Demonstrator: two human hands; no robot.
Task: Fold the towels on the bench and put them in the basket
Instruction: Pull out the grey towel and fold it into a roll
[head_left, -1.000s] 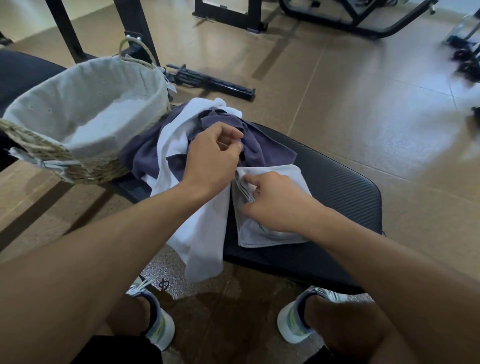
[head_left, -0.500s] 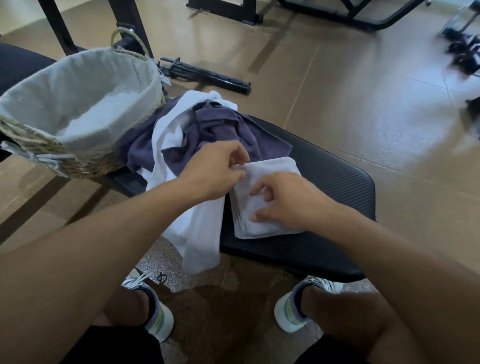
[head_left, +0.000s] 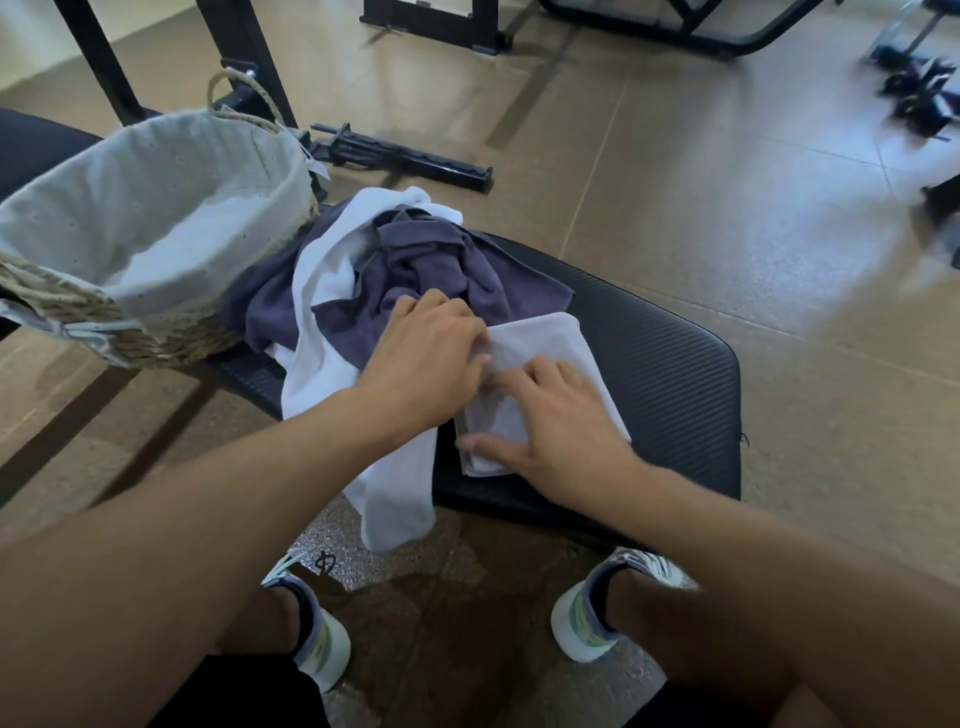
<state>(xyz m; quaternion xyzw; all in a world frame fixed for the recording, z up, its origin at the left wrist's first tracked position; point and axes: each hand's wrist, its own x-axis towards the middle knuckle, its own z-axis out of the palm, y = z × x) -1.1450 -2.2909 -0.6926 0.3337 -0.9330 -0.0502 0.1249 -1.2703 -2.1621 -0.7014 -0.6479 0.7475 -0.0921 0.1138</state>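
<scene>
A small folded white towel (head_left: 540, 343) lies flat on the black bench (head_left: 670, 374). My right hand (head_left: 556, 421) rests on it palm down, fingers spread. My left hand (head_left: 431, 364) presses on the towel's left edge with fingers flat. Behind them lies a crumpled purple towel (head_left: 431, 265), and a long unfolded white towel (head_left: 332, 332) drapes over the bench's near edge. The wicker basket (head_left: 62, 306) with a pale cloth lining stands on the bench at the left.
A black barbell-rack part (head_left: 410, 158) lies on the brown floor behind the bench. Black gym frames (head_left: 431, 23) stand at the back, dumbbells (head_left: 919, 93) at the far right. My two shoes (head_left: 592, 618) are on the floor below the bench.
Both hands have let go of the small white towel's corner and laid it flat; they now press down on the folded towel. The left hand came down from the purple towel.
</scene>
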